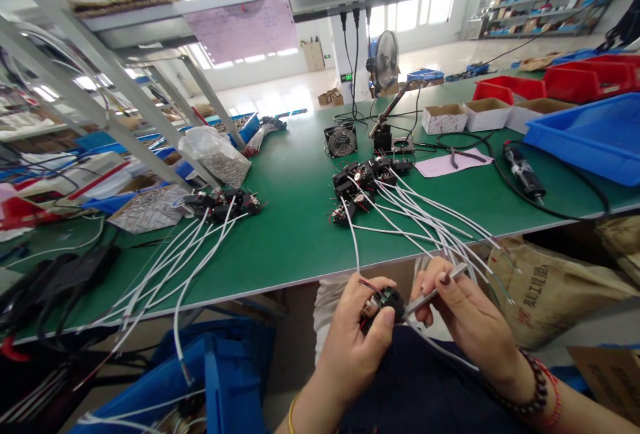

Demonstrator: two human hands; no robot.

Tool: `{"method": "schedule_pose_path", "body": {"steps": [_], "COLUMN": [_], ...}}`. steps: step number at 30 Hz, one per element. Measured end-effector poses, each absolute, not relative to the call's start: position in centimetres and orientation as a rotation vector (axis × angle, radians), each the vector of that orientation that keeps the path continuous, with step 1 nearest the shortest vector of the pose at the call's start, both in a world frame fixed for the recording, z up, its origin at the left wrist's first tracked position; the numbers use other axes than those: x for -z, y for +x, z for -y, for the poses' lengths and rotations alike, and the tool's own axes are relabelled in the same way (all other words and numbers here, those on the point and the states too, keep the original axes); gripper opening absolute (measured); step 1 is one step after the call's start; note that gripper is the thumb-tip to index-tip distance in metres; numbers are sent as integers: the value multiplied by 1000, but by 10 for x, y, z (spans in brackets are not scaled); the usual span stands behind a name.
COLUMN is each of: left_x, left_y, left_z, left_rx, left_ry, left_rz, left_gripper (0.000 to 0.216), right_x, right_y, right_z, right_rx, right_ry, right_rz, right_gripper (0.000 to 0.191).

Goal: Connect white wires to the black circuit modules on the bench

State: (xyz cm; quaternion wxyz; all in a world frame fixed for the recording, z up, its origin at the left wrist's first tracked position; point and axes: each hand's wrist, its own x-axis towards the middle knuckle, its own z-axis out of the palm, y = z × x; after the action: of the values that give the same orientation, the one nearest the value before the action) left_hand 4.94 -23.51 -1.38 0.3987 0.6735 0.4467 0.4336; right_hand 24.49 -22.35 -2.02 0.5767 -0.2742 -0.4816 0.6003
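My left hand (350, 331) is closed around a small black electrical assembly (383, 304) with red wires and a metal part inside. A white cable trails from this piece toward my right wrist. Between thumb and fingers of my right hand (470, 311) is a flat metal tool, apparently tweezers (440, 289), its tip against or just beside the assembly; which one cannot be made out. Both hands are above my lap, in front of the table edge. On the green table (290, 221) ahead lies a pile of similar black assemblies (357, 184), their white cables (425, 211) hanging over the edge.
Another group of cabled assemblies (225, 206) lies left. Farther back are a small fan (341, 141), a soldering iron stand (383, 137) and pliers (453, 157) on pink paper. A power screwdriver (524, 173) and blue tray (590, 137) are right; a blue bin (233, 381) stands below left.
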Motion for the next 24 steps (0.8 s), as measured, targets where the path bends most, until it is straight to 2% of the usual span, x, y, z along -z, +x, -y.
{"method": "schedule_pose_path", "body": {"steps": [8,19,24], "left_x": [13,16,18], "left_y": [47,47,46], "left_z": [237,238,236], "left_rx": [-1104,-1108,-1085], "left_ry": [1716,1708,1704], "left_rz": [-1112,-1121,-1129], "left_gripper": [30,31,33], "right_x": [21,18,22], "right_y": [245,245,244], "right_z": [218,224,218], "right_rx": [-1524,-1427,-1506], "right_ry": [-581,-641,-644], "right_rz": [1035,1122,1052], "right_gripper": [37,37,41]}}
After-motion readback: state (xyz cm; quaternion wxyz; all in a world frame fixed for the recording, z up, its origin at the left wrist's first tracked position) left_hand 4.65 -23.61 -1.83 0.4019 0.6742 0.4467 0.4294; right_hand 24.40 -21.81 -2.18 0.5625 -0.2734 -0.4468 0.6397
